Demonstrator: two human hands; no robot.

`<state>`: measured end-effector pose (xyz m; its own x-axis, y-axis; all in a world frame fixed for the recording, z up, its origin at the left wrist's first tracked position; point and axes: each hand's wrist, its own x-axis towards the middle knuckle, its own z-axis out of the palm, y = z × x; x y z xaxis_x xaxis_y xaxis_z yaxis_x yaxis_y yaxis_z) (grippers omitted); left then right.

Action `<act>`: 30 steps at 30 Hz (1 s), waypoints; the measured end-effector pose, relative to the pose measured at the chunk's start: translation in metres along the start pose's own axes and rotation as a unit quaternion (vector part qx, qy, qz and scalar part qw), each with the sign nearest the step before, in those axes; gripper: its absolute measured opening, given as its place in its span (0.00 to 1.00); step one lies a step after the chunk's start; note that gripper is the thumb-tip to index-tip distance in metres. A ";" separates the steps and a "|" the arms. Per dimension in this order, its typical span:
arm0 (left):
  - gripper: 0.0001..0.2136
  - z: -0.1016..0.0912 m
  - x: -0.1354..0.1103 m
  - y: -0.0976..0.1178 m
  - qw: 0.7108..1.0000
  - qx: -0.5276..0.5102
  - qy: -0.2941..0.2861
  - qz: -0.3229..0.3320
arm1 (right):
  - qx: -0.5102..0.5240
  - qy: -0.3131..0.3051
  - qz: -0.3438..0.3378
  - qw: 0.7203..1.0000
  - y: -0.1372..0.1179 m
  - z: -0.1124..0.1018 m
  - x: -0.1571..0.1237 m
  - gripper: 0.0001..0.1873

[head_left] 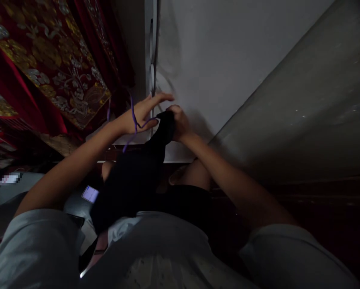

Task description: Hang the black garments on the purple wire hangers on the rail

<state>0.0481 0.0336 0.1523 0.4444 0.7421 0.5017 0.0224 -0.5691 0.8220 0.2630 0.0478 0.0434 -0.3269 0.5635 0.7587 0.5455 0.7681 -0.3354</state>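
Note:
My left hand (140, 114) is held up in front of me, its index finger and thumb apart and pointing right. A thin purple cord (133, 108) loops over this hand and runs across to the top of a black cloth item (166, 124). Closed round the upper end of the black cloth is my right hand (181, 122), just right of the left one. The cloth narrows at the top and hangs down over my lap on the left. Dim light hides what kind of item it is.
Red cloth (47, 52) with gold and silver embroidery hangs at the upper left. A pale wall (216, 52) rises ahead, with a greyish sloping surface (312, 108) to the right. A lit phone (90, 194) lies left of my lap, and another bright screen (9, 179) farther left.

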 end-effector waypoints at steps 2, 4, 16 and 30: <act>0.14 -0.026 -0.005 0.003 0.998 -0.022 0.039 -0.051 | -0.048 -0.008 0.027 0.998 0.009 -0.014 -0.008 0.35; 0.13 -0.054 -0.019 0.007 0.992 -0.008 0.057 -0.115 | -0.087 -0.003 0.069 0.994 0.020 -0.029 -0.015 0.40; 0.22 -0.074 -0.090 -0.037 0.920 -0.201 0.270 -0.200 | -0.171 0.095 0.252 0.948 0.031 -0.092 0.028 0.31; 0.19 0.004 -0.134 -0.085 0.841 -0.287 0.396 -0.233 | -0.076 0.026 0.119 0.990 -0.019 -0.031 -0.022 0.28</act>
<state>-0.0100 -0.0182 0.0142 -0.2338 0.9693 -0.0760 -0.5075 -0.0549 0.8599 0.2840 0.0116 0.0504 -0.1369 0.7040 0.6969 0.7142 0.5576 -0.4231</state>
